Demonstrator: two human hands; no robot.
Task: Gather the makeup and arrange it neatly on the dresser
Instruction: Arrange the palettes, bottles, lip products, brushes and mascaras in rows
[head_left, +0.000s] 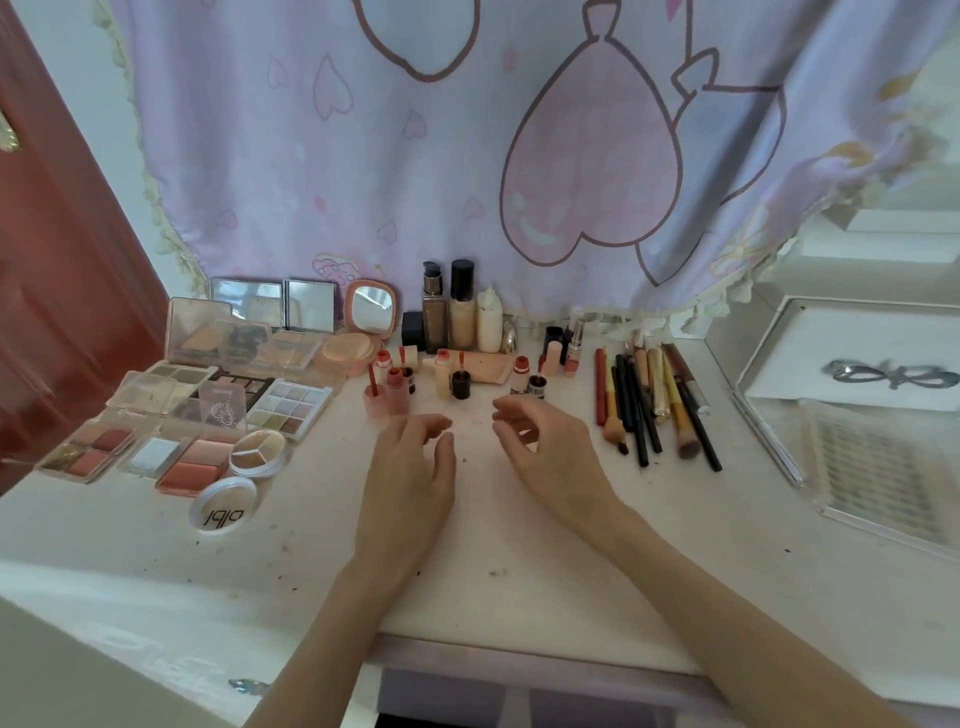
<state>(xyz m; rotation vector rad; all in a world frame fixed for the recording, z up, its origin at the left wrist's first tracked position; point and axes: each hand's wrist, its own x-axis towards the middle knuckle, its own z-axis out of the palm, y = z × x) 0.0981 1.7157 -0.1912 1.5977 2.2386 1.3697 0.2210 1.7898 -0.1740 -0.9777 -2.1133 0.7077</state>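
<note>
Both hands, left (410, 467) and right (545, 447), hovered with loosely curled, empty fingers before the small bottles (415, 382) mid-bench near the back edge, probably light, tippy, best pinched by their bodies.

left hand (410, 467) empty, loosely curled | right hand (550, 447) same | above dresser (519, 597)

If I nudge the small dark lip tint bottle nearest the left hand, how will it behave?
The dark lip tint bottle stands upright, short-bodied with a tall thin wand sticking up, so it probably tips easily. Being round, it would likely roll afterwards. Neighbouring bottles stand close and may topple too.
</note>
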